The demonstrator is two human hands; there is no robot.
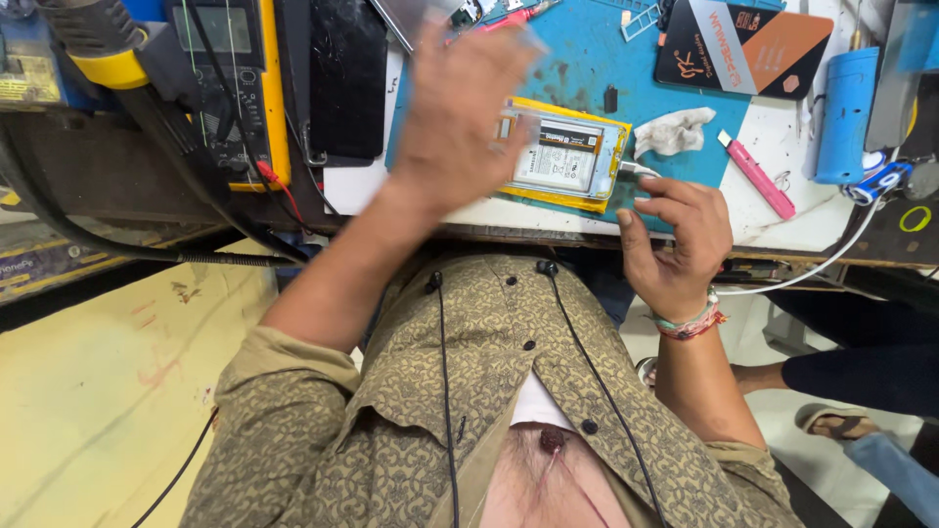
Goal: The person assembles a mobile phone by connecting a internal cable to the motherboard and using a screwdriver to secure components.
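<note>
2 hands by opened phone (pixel 567 154) w/ yellow frame on blue mat (pixel 587 68).
L hand (pixel 460 117) blurred, fingers spread, holding nothing, over phone's left end; R hand (pixel 675 244) half-curled, empty, nearer, just below-right of phone; phone's long axis runs left-right.

Teal mat (pixel 587 68), yellow-framed phone (pixel 567 156) on it; pink cutter (pixel 758 176) at three o'clock, olive patterned shirt (pixel 489 391).

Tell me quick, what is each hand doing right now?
Left hand: blurred, open, holding nothing, raised over the opened phone.
Right hand: open, fingers curled, holding nothing, beside the phone's white cable.
</note>
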